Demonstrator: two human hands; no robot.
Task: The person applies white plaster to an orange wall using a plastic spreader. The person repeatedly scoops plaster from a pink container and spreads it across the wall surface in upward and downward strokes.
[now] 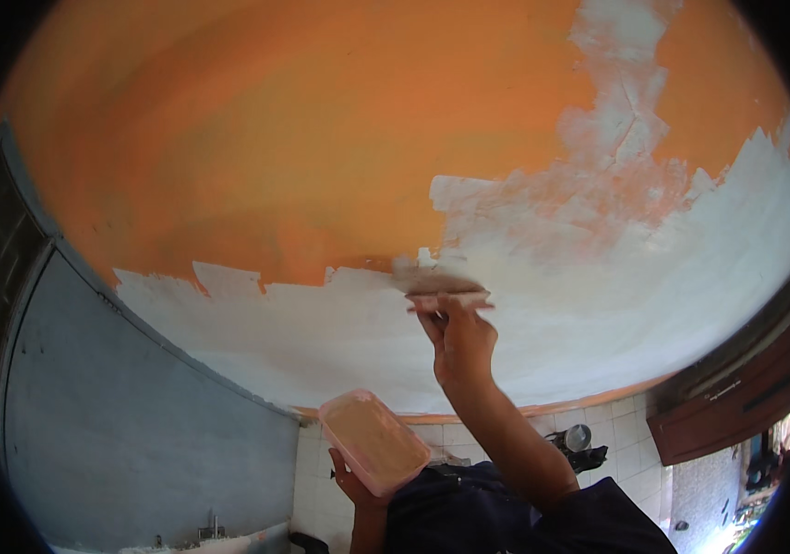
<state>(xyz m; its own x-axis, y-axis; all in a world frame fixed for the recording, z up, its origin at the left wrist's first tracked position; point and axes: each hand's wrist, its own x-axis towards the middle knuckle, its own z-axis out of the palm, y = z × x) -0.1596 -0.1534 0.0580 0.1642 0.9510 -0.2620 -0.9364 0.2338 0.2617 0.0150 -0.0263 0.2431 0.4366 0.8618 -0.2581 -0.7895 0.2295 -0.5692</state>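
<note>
My right hand [464,342] is raised to the wall, its fingers closed around a wide putty knife [450,298]. The knife's blade is smeared by motion and lies at the border between orange paint and white putty. Low in front of me, my left hand [356,482] grips a pale pink rectangular tub [406,473] from its left side and underneath. The tub is tilted, and I cannot make out how much is in it. White putty [321,323] spreads across the lower wall with a ragged upper edge, and a patch climbs at the upper right. Orange wall [302,120] shows above.
A grey door [136,397] in a grey frame stands at the left. White tiles [630,439] cover the floor below. Dark items with a round clear container [578,438] sit behind my right arm. A reddish-brown door [736,397] is at the right, beside a bright opening.
</note>
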